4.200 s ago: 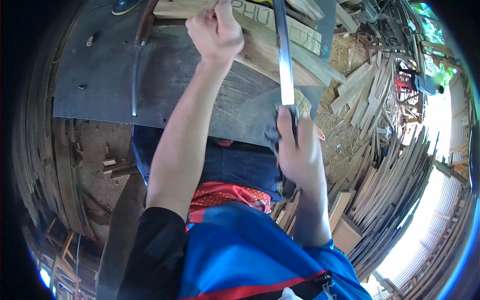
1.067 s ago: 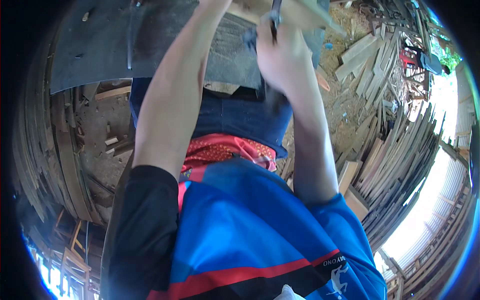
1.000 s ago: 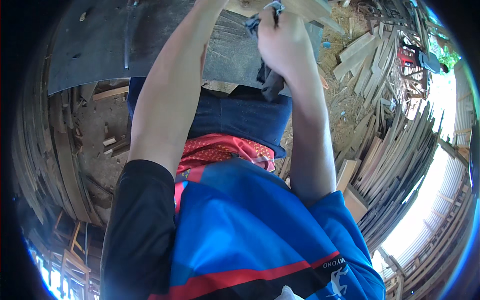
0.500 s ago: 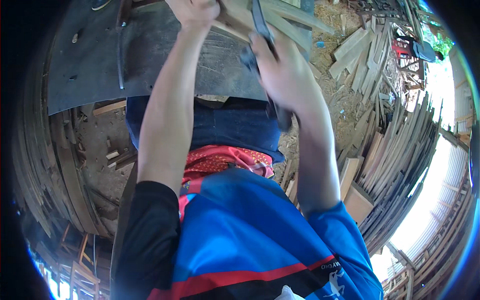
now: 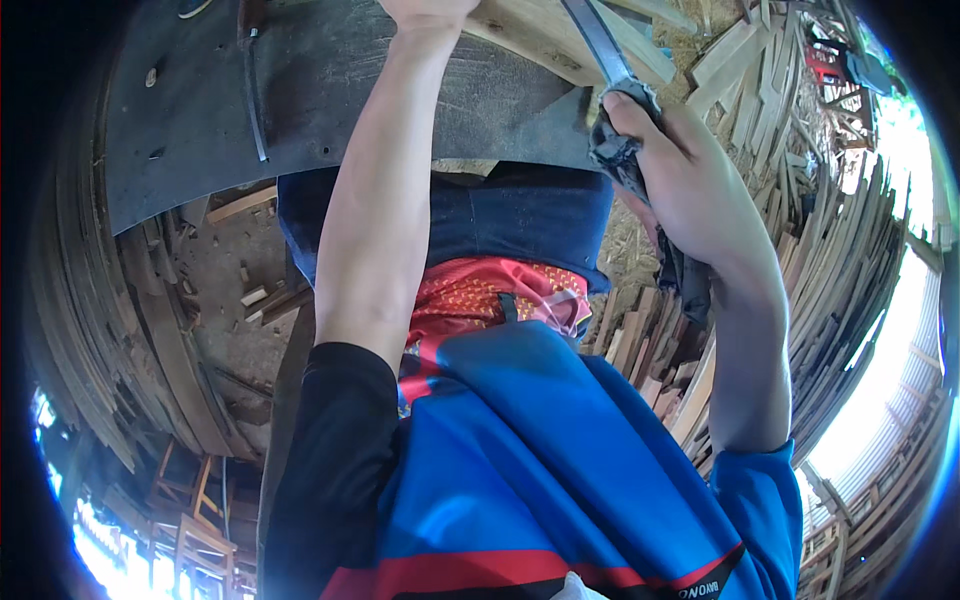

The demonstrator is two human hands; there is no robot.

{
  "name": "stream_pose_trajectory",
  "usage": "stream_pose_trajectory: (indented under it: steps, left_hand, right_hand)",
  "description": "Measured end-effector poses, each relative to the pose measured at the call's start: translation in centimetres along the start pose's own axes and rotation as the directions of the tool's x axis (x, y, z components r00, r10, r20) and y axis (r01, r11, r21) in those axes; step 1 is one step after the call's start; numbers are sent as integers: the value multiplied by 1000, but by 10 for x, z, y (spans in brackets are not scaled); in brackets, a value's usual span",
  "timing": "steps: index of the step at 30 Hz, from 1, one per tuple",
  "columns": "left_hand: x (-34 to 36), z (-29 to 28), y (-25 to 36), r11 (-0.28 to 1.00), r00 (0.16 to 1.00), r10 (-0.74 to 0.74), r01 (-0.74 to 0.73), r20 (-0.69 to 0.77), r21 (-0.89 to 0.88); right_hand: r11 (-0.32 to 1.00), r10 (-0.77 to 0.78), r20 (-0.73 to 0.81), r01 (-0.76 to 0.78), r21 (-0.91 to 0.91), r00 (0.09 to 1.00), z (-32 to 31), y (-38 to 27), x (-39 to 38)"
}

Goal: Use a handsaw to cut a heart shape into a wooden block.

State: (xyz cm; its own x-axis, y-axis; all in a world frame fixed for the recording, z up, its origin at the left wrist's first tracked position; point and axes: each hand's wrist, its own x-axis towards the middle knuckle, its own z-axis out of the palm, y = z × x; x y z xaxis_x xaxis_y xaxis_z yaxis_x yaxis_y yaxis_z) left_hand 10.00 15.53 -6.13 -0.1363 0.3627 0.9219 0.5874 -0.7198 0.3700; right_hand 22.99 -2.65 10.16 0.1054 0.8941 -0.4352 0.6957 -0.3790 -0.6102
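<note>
My right hand is closed round a long, flat metal blade where a dark, crumpled cloth wraps its near end. The blade slants up past the upper edge of the view, over the right part of the worktop. Only the wrist and the back of my left hand show at the upper edge, beside a wooden board. Its fingers lie out of view, so their grip is hidden. Under both arms spreads a dark, scuffed worktop.
A long chisel-like tool with a brown handle lies on the left of the worktop. Stacked timber lines the right side, and long planks curve along the left. Wood offcuts lie on the floor.
My right hand has swung right, away from the left one, carrying the blade and cloth. My left hand stays near the board. The whole view has shifted slightly.
</note>
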Motion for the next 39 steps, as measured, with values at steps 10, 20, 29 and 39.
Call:
stream_pose_trajectory:
  steps: [10,20,29,39]
  left_hand:
    - [4,-3,18,537,698,-663,694,269,-479]
    - [-5,-1,11,798,882,-464,455,79,-396]
    - [0,4,25,471,772,-627,480,102,-740]
    - [-17,21,-18,779,841,-541,505,7,-371]
  right_hand:
    - [967,255,27,-256,9,967,-15,-9,-16]
    - [961,276,-144,-273,37,950,0,-18,-11]
    - [881,-370,-66,328,-340,927,9,14,-18]
    - [931,365,158,-356,-80,918,-15,-24,-39]
